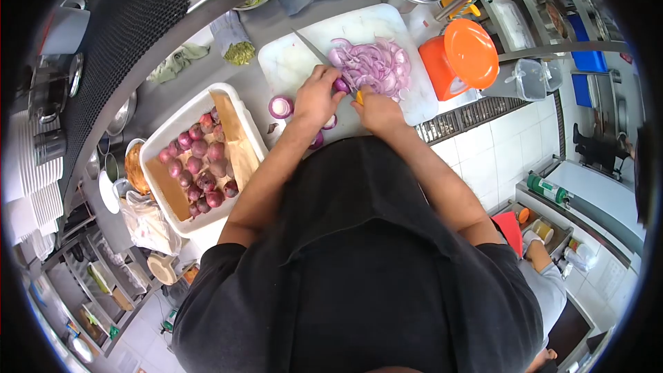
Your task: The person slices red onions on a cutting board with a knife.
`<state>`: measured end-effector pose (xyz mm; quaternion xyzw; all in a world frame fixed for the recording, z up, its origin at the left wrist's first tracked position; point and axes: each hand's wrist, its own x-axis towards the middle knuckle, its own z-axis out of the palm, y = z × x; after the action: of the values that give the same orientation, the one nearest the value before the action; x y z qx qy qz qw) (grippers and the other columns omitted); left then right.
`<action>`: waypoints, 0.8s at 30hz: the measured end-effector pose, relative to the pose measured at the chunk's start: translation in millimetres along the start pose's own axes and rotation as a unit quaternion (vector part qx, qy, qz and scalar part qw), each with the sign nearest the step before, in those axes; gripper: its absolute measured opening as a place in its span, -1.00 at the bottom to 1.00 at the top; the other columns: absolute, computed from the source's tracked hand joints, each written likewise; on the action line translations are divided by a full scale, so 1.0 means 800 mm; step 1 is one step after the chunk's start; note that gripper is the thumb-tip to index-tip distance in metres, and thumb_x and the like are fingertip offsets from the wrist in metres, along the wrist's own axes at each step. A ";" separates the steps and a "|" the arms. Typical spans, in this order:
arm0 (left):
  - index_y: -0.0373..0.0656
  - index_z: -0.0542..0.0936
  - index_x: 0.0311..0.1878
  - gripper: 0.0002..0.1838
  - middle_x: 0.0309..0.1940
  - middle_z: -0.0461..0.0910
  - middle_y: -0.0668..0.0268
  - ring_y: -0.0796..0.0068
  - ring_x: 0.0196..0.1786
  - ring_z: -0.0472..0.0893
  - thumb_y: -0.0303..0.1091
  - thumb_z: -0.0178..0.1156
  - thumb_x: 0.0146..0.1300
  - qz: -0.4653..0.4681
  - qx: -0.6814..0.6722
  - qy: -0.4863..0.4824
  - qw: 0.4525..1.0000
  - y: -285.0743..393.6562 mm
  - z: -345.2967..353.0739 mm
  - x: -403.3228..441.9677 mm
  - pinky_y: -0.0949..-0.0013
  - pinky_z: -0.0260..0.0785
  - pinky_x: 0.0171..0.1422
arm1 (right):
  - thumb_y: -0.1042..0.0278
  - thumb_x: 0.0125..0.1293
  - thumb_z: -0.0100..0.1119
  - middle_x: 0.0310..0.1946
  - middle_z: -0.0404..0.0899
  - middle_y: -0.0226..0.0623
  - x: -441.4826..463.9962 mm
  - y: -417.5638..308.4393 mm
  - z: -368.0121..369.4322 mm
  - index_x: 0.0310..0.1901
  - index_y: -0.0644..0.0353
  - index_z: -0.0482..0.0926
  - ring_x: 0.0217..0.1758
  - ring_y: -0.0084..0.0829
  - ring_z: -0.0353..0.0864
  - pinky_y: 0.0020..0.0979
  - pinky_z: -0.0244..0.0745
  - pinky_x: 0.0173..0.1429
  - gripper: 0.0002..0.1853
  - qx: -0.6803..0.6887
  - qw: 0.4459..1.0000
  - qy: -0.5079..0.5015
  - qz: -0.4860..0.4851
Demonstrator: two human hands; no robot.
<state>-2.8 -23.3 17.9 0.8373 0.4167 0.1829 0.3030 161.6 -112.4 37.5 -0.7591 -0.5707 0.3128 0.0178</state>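
A white cutting board (359, 22) lies right of a tub (247, 121) of red onions (199, 148). It bears sliced red onion (376, 65); a knife (311, 45)'s yellow handle (359, 97) is wrapped in the right hand (380, 112), and beside the blade the left hand (319, 92) pinches an onion piece (342, 85) onto the board.

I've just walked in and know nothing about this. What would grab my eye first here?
Probably the bright orange container, right of the white cutting board. On the board lies a heap of sliced red onion, beside the right hand gripping a yellow-handled knife. To the left, a white tub holds many unsliced red onions.
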 end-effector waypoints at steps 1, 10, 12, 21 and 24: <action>-0.10 0.61 0.04 -0.63 0.12 0.64 0.25 0.06 0.11 0.69 -0.35 0.51 0.20 0.026 0.012 0.015 0.999 0.000 0.000 -0.001 0.08 0.60 0.19 | 0.03 0.55 0.20 -0.16 0.78 0.15 -0.001 0.004 0.000 0.18 0.34 0.45 -0.02 0.17 0.80 0.11 0.65 0.06 -0.51 0.003 1.000 0.005 0.000; -0.24 0.45 0.31 -0.33 -0.21 0.76 -0.01 -0.08 -0.08 0.78 -0.09 0.51 0.31 -0.141 0.012 -0.043 0.989 0.004 0.001 0.007 0.01 0.62 0.06 | 0.03 0.55 0.20 -0.15 0.77 0.17 -0.021 0.028 -0.007 0.16 0.32 0.46 -0.04 0.18 0.79 0.10 0.64 0.07 -0.53 0.002 0.999 0.038 -0.011; -0.24 0.41 0.34 -0.31 -0.26 0.78 0.00 -0.06 -0.12 0.80 -0.10 0.50 0.32 -0.129 -0.064 -0.046 0.988 0.002 0.010 0.006 0.04 0.63 0.04 | 0.03 0.55 0.20 -0.17 0.77 0.17 -0.018 0.020 -0.006 0.14 0.32 0.47 -0.05 0.18 0.79 0.11 0.64 0.07 -0.54 0.001 0.999 0.040 -0.013; -0.14 0.56 0.24 -0.50 -0.14 0.72 0.08 0.15 -0.14 0.77 -0.26 0.50 0.30 -0.075 -0.055 -0.038 0.995 -0.002 -0.006 0.009 0.14 0.62 0.03 | 0.07 0.56 0.21 -0.17 0.78 0.14 -0.024 -0.003 -0.044 0.10 0.34 0.48 -0.03 0.11 0.81 0.05 0.67 0.07 -0.57 -0.050 0.999 0.010 -0.016; -0.15 0.65 0.09 -0.66 -0.14 0.66 0.11 0.19 -0.20 0.73 -0.35 0.48 0.28 -0.052 -0.054 -0.043 0.996 -0.011 -0.004 0.014 0.15 0.60 0.00 | 0.06 0.56 0.20 -0.20 0.78 0.13 -0.041 -0.007 -0.064 0.12 0.33 0.47 -0.07 0.09 0.83 0.05 0.69 0.02 -0.56 -0.059 0.998 0.006 -0.037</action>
<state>-3.1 -9.4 15.1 0.8040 0.4359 0.1530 0.3745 177.2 -122.2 95.4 -0.7391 -0.6158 0.2729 -0.0118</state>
